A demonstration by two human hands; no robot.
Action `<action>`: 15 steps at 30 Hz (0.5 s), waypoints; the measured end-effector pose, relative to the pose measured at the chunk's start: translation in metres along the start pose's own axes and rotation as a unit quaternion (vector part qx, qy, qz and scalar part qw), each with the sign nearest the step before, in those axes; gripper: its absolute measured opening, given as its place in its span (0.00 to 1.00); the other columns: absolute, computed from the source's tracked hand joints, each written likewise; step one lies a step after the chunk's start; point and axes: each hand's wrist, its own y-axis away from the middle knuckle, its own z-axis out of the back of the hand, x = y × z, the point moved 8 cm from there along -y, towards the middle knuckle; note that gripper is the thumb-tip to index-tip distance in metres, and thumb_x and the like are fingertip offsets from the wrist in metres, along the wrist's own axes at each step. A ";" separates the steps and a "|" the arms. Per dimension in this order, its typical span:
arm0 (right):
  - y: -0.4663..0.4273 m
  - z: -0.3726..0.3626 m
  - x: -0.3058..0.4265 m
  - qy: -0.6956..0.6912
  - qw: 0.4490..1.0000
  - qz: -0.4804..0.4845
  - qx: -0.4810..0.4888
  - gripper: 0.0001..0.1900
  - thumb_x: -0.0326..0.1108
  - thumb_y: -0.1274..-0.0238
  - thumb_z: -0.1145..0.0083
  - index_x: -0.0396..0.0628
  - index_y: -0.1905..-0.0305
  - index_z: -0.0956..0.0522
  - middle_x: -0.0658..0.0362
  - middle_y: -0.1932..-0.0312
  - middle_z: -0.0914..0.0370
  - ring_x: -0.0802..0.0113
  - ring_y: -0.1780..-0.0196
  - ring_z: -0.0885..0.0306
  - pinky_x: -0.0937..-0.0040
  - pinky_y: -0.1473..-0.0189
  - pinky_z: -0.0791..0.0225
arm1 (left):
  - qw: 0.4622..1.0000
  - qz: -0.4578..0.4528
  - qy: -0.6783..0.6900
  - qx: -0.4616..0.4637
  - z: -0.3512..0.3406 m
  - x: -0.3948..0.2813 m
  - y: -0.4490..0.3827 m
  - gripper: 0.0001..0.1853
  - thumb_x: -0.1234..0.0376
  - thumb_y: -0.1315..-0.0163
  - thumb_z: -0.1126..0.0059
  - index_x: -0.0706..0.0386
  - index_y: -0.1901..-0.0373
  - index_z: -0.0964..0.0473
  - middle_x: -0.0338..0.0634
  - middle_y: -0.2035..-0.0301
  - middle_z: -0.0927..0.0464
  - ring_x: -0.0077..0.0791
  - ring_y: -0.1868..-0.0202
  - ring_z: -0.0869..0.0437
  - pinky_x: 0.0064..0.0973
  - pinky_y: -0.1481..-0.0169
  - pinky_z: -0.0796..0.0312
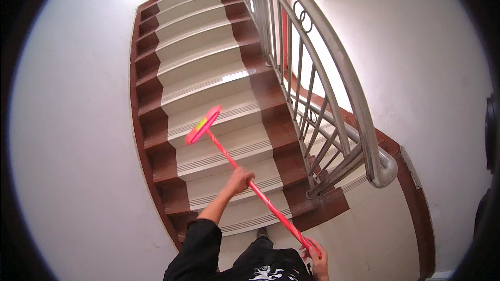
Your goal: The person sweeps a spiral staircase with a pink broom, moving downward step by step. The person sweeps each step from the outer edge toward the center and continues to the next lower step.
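A broom with a pink head (pixel 204 125) and a red, spiral-patterned handle (pixel 270 205) slants across the view. My left hand (pixel 239 180) grips the handle partway up, below the head. Near the handle's lower end, my right hand (pixel 317 258) has its fingers around it, close to my body. The head is in the air or against a step at the middle of the flight; I cannot tell whether it touches. Its bristles are mostly hidden.
A staircase (pixel 218 132) with cream treads and reddish-brown borders rises ahead. White walls stand left (pixel 78 125) and right. A metal railing (pixel 343 66) with a curved end runs along the right, with more steps (pixel 328 146) beyond it. My shoe (pixel 262 232) is at the bottom step.
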 end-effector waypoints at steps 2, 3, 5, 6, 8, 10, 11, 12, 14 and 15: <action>-0.032 -0.024 0.011 -0.003 0.999 0.028 -0.032 0.20 0.37 0.32 0.54 0.35 0.42 0.30 0.52 0.63 0.21 0.76 0.72 0.28 0.80 0.72 0.36 | 0.999 -0.037 -0.008 -0.020 0.001 0.019 -0.043 0.07 0.71 0.58 0.39 0.55 0.74 0.24 0.44 0.71 0.26 0.45 0.61 0.26 0.38 0.56 0.33; -0.049 -0.036 0.014 -0.006 0.998 0.046 -0.046 0.20 0.38 0.32 0.55 0.35 0.42 0.31 0.51 0.64 0.22 0.75 0.73 0.28 0.79 0.73 0.36 | 0.999 -0.038 -0.020 -0.017 0.000 0.031 -0.061 0.08 0.71 0.59 0.40 0.55 0.73 0.24 0.44 0.69 0.25 0.45 0.59 0.26 0.38 0.54 0.33; -0.086 -0.064 0.022 0.044 0.995 0.071 -0.055 0.19 0.37 0.32 0.55 0.36 0.43 0.30 0.55 0.71 0.23 0.77 0.75 0.31 0.81 0.74 0.38 | 0.998 -0.006 -0.033 -0.052 -0.004 0.068 -0.091 0.07 0.70 0.57 0.40 0.55 0.73 0.24 0.44 0.68 0.25 0.45 0.57 0.26 0.38 0.51 0.33; -0.104 -0.077 0.025 0.049 0.993 0.084 -0.061 0.18 0.37 0.31 0.56 0.38 0.44 0.29 0.59 0.76 0.25 0.79 0.77 0.34 0.82 0.75 0.40 | 0.996 0.008 -0.043 -0.073 -0.006 0.085 -0.106 0.07 0.70 0.56 0.40 0.55 0.73 0.24 0.45 0.67 0.25 0.45 0.56 0.26 0.38 0.49 0.34; -0.133 -0.103 0.035 0.055 0.993 0.095 -0.052 0.18 0.37 0.31 0.57 0.39 0.43 0.30 0.61 0.78 0.27 0.80 0.77 0.35 0.83 0.74 0.41 | 0.996 0.020 -0.062 -0.060 -0.020 0.107 -0.129 0.06 0.68 0.54 0.39 0.56 0.73 0.24 0.44 0.67 0.25 0.45 0.55 0.25 0.39 0.49 0.33; -0.150 -0.113 0.043 0.019 0.994 0.086 -0.063 0.18 0.36 0.31 0.57 0.40 0.42 0.30 0.63 0.79 0.29 0.82 0.79 0.39 0.84 0.77 0.44 | 0.998 0.030 -0.062 0.000 -0.034 0.127 -0.147 0.07 0.63 0.52 0.38 0.55 0.74 0.24 0.44 0.66 0.24 0.44 0.55 0.24 0.41 0.51 0.33; -0.154 -0.104 0.041 -0.008 0.994 0.068 -0.083 0.18 0.37 0.31 0.57 0.40 0.42 0.30 0.64 0.79 0.30 0.83 0.79 0.40 0.84 0.78 0.46 | 0.995 0.033 -0.083 0.042 -0.045 0.124 -0.158 0.07 0.63 0.52 0.37 0.55 0.75 0.24 0.45 0.66 0.24 0.44 0.55 0.25 0.41 0.51 0.32; -0.151 -0.087 0.039 -0.035 0.992 0.048 -0.110 0.18 0.37 0.31 0.58 0.40 0.42 0.30 0.64 0.79 0.30 0.83 0.80 0.42 0.84 0.79 0.47 | 0.991 0.032 -0.100 0.088 -0.060 0.106 -0.169 0.08 0.64 0.53 0.36 0.56 0.75 0.24 0.45 0.67 0.24 0.44 0.55 0.25 0.41 0.52 0.32; -0.122 -0.051 0.035 -0.035 0.983 0.019 -0.179 0.18 0.39 0.32 0.59 0.41 0.44 0.29 0.64 0.74 0.29 0.85 0.79 0.44 0.86 0.80 0.51 | 0.983 -0.031 -0.068 0.165 -0.080 0.063 -0.170 0.08 0.63 0.54 0.35 0.56 0.76 0.24 0.47 0.70 0.24 0.46 0.59 0.25 0.41 0.53 0.32; -0.088 -0.030 0.031 -0.003 0.975 0.010 -0.224 0.19 0.40 0.33 0.59 0.42 0.45 0.28 0.64 0.70 0.27 0.86 0.79 0.45 0.87 0.81 0.53 | 0.977 -0.091 -0.014 0.195 -0.095 0.037 -0.153 0.09 0.62 0.54 0.35 0.56 0.77 0.23 0.48 0.72 0.24 0.48 0.62 0.24 0.42 0.54 0.31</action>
